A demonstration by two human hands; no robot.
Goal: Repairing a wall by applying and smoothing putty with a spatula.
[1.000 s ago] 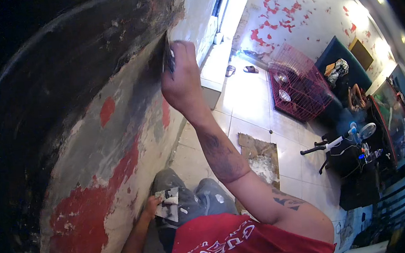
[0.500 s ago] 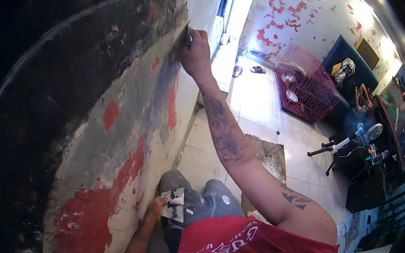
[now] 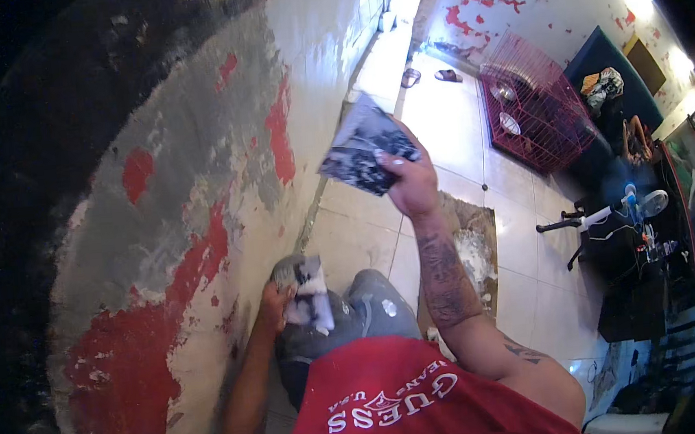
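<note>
Fingers of right hand (image 3: 412, 183) grip scraper (image 3: 360, 141), blade up-left; left hand (image 3: 274, 306) holds plate (image 3: 312, 287), long axis up-down.

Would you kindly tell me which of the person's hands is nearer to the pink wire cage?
Right: the right hand is apart from the pink wire cage, to its left in the picture; the left hand is lower and farther left.

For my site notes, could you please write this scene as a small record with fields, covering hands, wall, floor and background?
Left hand: fingers grip a white-smeared plate, low near the thighs
Right hand: fingers grip a dark-smeared plate, held out beside the wall
Wall: patchy grey, red and blackened
Floor: pale tiles, with a stained brown sheet
Background: pink wire cage, footwear
</note>
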